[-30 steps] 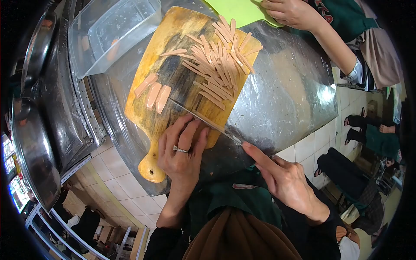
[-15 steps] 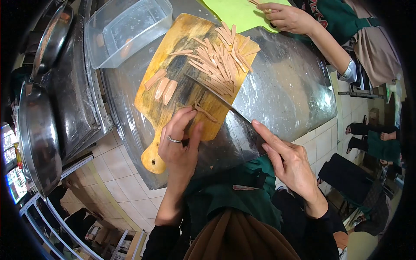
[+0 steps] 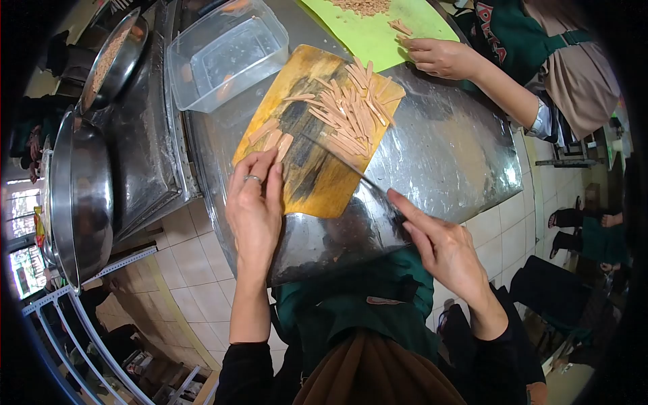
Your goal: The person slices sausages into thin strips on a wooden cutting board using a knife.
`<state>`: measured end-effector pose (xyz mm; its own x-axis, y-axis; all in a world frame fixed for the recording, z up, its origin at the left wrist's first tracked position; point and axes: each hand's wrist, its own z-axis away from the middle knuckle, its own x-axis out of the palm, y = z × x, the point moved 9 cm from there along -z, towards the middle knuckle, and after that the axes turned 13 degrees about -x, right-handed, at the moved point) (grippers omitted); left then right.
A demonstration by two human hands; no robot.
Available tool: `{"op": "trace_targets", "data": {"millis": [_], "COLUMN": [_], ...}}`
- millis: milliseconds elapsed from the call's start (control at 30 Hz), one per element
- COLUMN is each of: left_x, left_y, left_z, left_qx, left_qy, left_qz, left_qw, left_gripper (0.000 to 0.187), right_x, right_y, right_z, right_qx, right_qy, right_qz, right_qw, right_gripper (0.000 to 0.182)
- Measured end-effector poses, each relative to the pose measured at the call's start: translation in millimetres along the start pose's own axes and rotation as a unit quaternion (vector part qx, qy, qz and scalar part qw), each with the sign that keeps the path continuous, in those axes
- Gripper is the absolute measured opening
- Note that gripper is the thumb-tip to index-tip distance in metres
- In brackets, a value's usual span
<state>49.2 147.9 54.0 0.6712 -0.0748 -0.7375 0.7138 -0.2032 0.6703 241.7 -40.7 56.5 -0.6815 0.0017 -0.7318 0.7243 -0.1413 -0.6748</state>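
A wooden cutting board (image 3: 314, 192) lies on the plastic-covered table. Many thin pinkish-brown strips (image 3: 351, 111) are heaped on its upper right. Short thicker pieces (image 3: 264, 131) rest at its left edge. My left hand (image 3: 255, 192), a ring on one finger, reaches over that edge, with its fingertips at the lower ends of these pieces and its thumb apart from the fingers. My right hand (image 3: 449, 253) grips a knife (image 3: 354, 169), its blade slanting up and left across the board, below the heap. The knife's handle is mostly hidden in my hand.
A clear plastic container (image 3: 233, 57) stands at the upper left. Beyond the board, a co-worker's hand (image 3: 439, 57) is beside small strips on a green mat (image 3: 378, 50), which also bears chopped bits. Metal bowls (image 3: 91, 196) are at far left. Tiled floor shows below.
My left hand has moved left and up from the board's lower middle to the short pieces. The dark curled strip near it no longer shows. The knife remains over the board in my right hand.
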Motion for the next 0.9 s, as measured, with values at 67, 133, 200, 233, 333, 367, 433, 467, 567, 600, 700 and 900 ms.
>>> {"op": "trace_targets", "data": {"millis": [67,133,200,233,333,367,433,467,567,600,700,900], "left_x": [4.7,7.7,10.2,13.0,21.4,20.8,22.2,19.9,16.3,19.0,22.4,27.7], "left_y": [6.4,6.2,4.8,3.3,5.7,5.2,1.9,0.3,7.1,8.3,18.0,13.8], "left_z": [2.2,5.6,8.0,9.7,20.3,20.4,20.7,17.9,5.0,0.5,-10.9,-9.4], "left_qx": [0.032,0.016,0.006,-0.013,-0.054,-0.057,-0.063,-0.043,-0.012,-0.015,0.04,0.029], "left_qy": [0.001,0.008,0.009,-0.016,-0.093,-0.09,-0.082,-0.061,-0.046,-0.066,-0.054,-0.05], "left_qz": [-0.034,-0.034,-0.042,-0.018,0.022,0.034,0.059,0.042,-0.001,-0.011,-0.11,-0.093], "left_qw": [0.999,0.999,0.999,1.0,0.994,0.994,0.993,0.996,0.999,0.998,0.992,0.994], "left_gripper": [0.02,0.021,0.022,0.022,0.025,0.027,0.032,0.039,0.039,0.037,0.035,0.03], "right_x": [0.6,1.0,1.9,3.4,5.3,5.8,5.2,4.8,3.0,2.8,1.4,-0.2], "right_y": [3.6,3.3,-0.1,-1.2,-2.9,-3.2,-3.7,-4.5,-6.1,-7.2,-7.7,-4.4], "right_z": [-4.6,-8.2,-10.9,-11.8,-15.1,-16.3,-19.4,-20.8,-23.9,-24.4,-24.8,-13.8], "right_qx": [0.004,-0.001,-0.017,-0.029,-0.053,-0.054,-0.058,-0.06,-0.06,-0.058,-0.046,-0.033], "right_qy": [0.011,0.023,0.037,0.037,0.034,0.029,0.028,0.03,0.027,0.023,0.033,0.022], "right_qz": [-0.026,-0.04,-0.042,-0.034,-0.015,-0.011,-0.003,0.002,0.008,0.01,-0.021,-0.041], "right_qw": [1.0,0.999,0.998,0.998,0.998,0.998,0.998,0.998,0.998,0.998,0.998,0.998], "right_gripper": [0.053,0.051,0.049,0.051,0.056,0.056,0.056,0.055,0.053,0.052,0.049,0.049]}}
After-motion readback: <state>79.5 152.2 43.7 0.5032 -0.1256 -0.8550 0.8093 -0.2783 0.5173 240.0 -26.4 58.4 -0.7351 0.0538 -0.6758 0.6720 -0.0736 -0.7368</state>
